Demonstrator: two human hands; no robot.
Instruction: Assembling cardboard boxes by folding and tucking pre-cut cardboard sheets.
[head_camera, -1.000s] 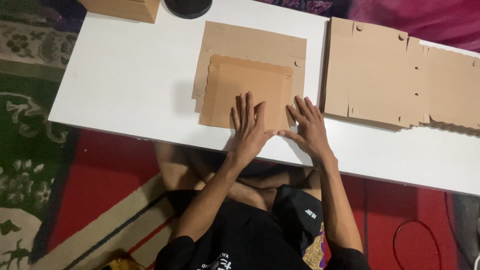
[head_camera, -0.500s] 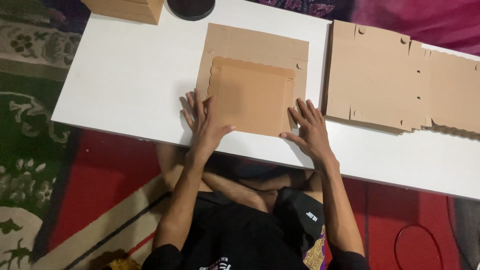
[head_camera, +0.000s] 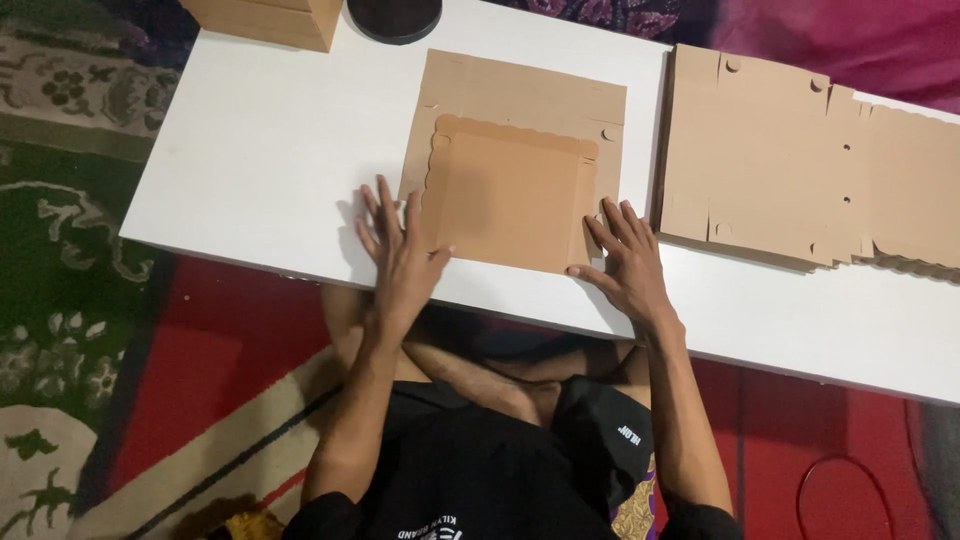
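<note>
White bench (head_camera: 250, 150) over a red and green patterned rug, me watching from the head cam looking straight down. Mid-frame there's a flat cardboard box blank (head_camera: 515, 170) with its scalloped flap folded over on top.

What changed: a second ago the left hand (head_camera: 400, 255) was sitting on the middle of the folded flap next to the right one, and now it's slid out to the lower left edge of the blank, fingers spread flat, half on the bench and thumb just on the cardboard. The right hand (head_camera: 628, 262) stays at the lower right corner, also flat and open, fingertips touching the edge. Neither is gripping anything, just pressing. My read is the crease got smoothed and the hands are now set at the sides.

Containers: a made-up cardboard box (head_camera: 265, 20) at the upper left, can't see inside it. Beside it a round black thing (head_camera: 395, 18), cut off by the frame. To the right, a stack of flat blanks (head_camera: 800, 170), well apart from the hands.
</note>
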